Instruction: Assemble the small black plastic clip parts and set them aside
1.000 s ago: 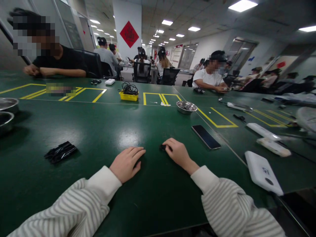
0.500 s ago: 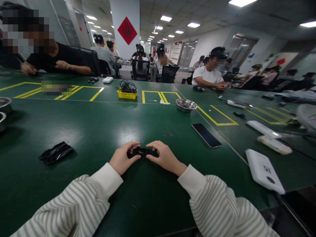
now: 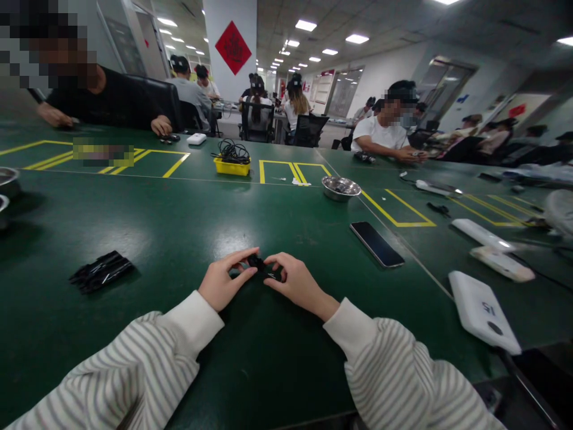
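Together, half-curled hands (image 3: 224, 279) (image 3: 298, 283) pinch a black piece (image 3: 256, 261) (long axis slanting, right end nearer).

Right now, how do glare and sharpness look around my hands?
Head view: pale glare on the green table beyond the left hand, and bright streaks across the black bundle; head view again: the black item between that hand and the right hand is too dark for clear detail.

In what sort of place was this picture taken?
Probably a shared workroom or office: a green tabletop marked with yellow tape, black chairs, and several seated people.
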Demonstrator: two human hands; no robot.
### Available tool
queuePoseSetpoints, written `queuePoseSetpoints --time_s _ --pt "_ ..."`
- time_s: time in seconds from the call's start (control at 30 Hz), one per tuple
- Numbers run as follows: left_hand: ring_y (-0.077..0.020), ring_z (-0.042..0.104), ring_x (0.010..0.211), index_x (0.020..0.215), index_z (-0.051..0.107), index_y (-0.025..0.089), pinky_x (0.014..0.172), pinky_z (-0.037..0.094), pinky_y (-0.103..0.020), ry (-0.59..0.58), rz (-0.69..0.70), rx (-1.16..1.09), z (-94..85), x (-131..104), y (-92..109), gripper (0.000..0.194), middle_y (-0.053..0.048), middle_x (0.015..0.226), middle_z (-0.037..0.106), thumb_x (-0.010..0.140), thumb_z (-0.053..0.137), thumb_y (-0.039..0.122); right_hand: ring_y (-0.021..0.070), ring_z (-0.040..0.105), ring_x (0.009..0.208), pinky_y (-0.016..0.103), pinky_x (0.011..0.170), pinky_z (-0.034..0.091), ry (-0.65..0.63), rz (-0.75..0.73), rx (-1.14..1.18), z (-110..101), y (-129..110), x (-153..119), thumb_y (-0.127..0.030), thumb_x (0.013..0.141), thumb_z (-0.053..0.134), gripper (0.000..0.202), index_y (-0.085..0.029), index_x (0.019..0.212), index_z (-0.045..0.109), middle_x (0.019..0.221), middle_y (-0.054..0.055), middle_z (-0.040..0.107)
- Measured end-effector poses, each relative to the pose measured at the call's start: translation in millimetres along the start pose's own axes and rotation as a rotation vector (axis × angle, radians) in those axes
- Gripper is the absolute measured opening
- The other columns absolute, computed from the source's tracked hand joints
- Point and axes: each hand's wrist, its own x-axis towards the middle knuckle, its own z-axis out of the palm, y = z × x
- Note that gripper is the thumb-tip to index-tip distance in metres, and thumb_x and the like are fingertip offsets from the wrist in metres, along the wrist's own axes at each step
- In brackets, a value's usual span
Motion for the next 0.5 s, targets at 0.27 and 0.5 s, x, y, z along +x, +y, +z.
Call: queuePoseSetpoints --time_s 0.27,0.5 --pt "-0.0170 0.057 0.077 0.093 0.056 0.014 0.072 0.047 -0.031 -0.099 0.026 -0.110 -23.7 -3 -4 0.027 -0.009 0.096 0.060 0.071 0.057 0.031 0.0096 0.048 0.067 0.021 0.058 0.038 -0.251 -0.039 -0.031 -34 16 -1 -0.034 0.067 0.064 0.025 -0.019 0.088 0.063 0.085 0.002 0.055" --pt "-0.0119 0.053 0.066 0.088 0.054 0.016 0.062 0.045 -0.025 -0.382 0.135 0.060 -18.9 -15 2 0.020 -0.004 0.086 0.060 0.068 0.055 0.022 0.0074 0.048 0.060 0.019 0.055 0.036 -0.256 -0.098 -0.131 -30 23 -1 -0.030 0.073 0.059 0.015 -0.018 0.079 0.067 0.071 0.000 0.055"
